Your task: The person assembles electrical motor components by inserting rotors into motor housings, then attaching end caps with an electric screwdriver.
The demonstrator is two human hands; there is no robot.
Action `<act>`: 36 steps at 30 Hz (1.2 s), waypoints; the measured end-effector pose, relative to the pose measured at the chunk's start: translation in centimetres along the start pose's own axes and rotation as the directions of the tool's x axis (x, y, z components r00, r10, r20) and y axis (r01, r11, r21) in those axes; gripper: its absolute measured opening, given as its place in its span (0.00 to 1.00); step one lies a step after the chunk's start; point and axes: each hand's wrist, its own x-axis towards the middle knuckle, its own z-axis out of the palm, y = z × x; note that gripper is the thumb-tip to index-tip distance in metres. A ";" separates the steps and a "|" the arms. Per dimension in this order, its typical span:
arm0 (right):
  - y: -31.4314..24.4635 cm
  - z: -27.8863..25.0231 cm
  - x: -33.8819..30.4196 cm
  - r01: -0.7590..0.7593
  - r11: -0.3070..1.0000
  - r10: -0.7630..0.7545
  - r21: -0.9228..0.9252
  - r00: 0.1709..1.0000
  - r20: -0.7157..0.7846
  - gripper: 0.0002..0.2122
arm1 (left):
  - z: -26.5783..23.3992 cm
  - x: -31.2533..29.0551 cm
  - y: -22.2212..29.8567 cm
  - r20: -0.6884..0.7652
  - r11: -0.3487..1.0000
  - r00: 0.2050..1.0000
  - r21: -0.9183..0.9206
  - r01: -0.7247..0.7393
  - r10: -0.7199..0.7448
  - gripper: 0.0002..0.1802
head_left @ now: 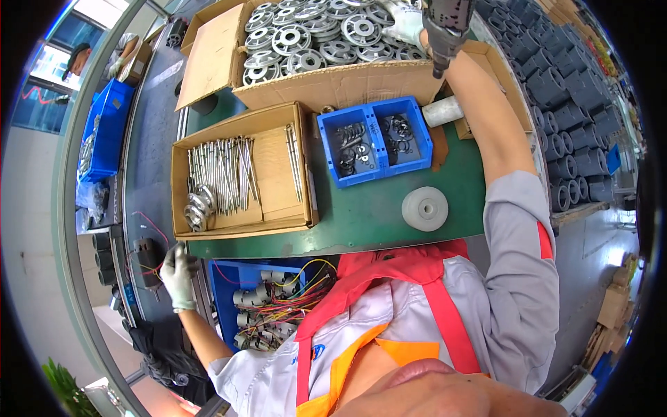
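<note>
My right hand (406,26), in a white glove, reaches into a large cardboard box of round grey metal end covers (291,39). Its fingers are apart over the covers; a hanging power screwdriver (447,31) hides part of the wrist. My left hand (179,279), also gloved, is low at the bench's left edge. Its fingers are loosely bent and apart, with nothing visible in them. Just left of it stands a dark cylindrical motor (146,263) with thin red and yellow wires.
On the green bench (361,226) stand a carton with long metal rods (222,174), a blue divided bin (379,172) of rings and washers, and a white roller (424,208). A blue crate (222,295) holds wired motor parts. Grey cylinders (556,90) are stacked right. Another person (125,52) stands far left.
</note>
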 end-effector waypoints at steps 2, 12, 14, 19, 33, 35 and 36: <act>-2.3 -0.3 2.3 -0.061 0.990 0.058 -0.131 0.998 -0.025 0.11 | 3.5 -1.7 1.6 0.039 0.981 0.985 -0.101 -0.164 0.168 0.17; -5.6 -10.3 -14.1 0.532 0.846 -0.489 -0.010 0.784 0.382 0.11 | 20.2 -2.8 13.9 0.642 0.377 0.351 0.103 -0.921 0.681 0.13; -7.1 -8.9 -19.7 0.165 0.944 -0.318 0.287 0.689 0.651 0.12 | 24.3 -2.2 14.8 0.630 0.121 0.078 -0.025 -0.992 0.772 0.12; -10.9 -6.8 -25.0 0.237 0.960 -0.275 0.152 0.672 0.688 0.12 | 33.4 -2.3 16.4 0.888 -0.130 0.242 0.314 -0.940 0.391 0.11; 3.4 -20.3 -37.5 -0.600 0.491 0.748 0.632 0.662 0.048 0.16 | 37.3 -2.6 15.2 0.868 -0.200 0.284 0.389 -0.899 0.408 0.20; 3.6 -19.7 -37.6 -0.657 0.499 0.733 0.565 0.668 0.129 0.19 | 38.2 -2.0 15.3 0.872 -0.215 0.314 0.412 -0.886 0.374 0.16; 3.7 -19.1 -37.4 -0.701 0.510 0.712 0.498 0.670 0.213 0.21 | 38.1 -1.8 15.2 0.862 -0.221 0.310 0.419 -0.881 0.401 0.14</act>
